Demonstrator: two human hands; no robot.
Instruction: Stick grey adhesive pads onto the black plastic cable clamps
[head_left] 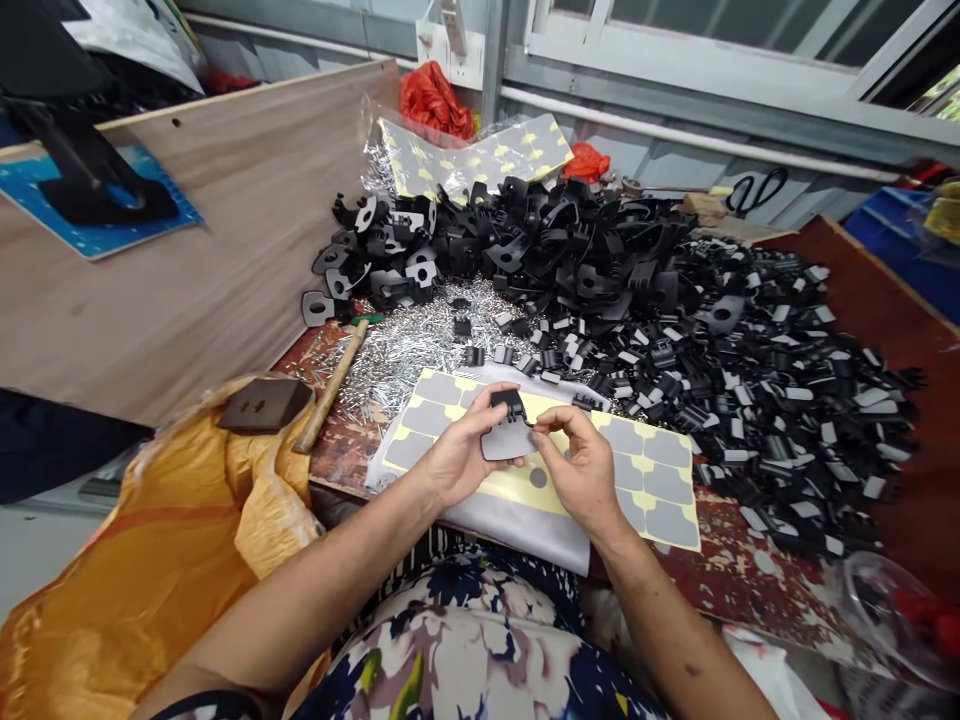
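My left hand (463, 455) holds a black plastic clip part (510, 405) with a flat grey face (508, 440), thumb on one side and fingers behind. From the other side my right hand (581, 462) pinches at that part's right edge, thumb and forefinger together. Whether a thin sticker lies between those fingertips is too small to make out. Under both hands is a yellow backing sheet (622, 420) with rows of grey stickers (670, 482). It lies on a pale cloth (555, 540) at the table's front edge.
Beyond the sheet are a heap of black clip parts (555, 240), a pile of silver pins (420, 340) and many smaller black pieces (750, 400). A hammer (334, 385) lies left, near an orange sack (187, 540). Wooden boards (225, 200) flank the table.
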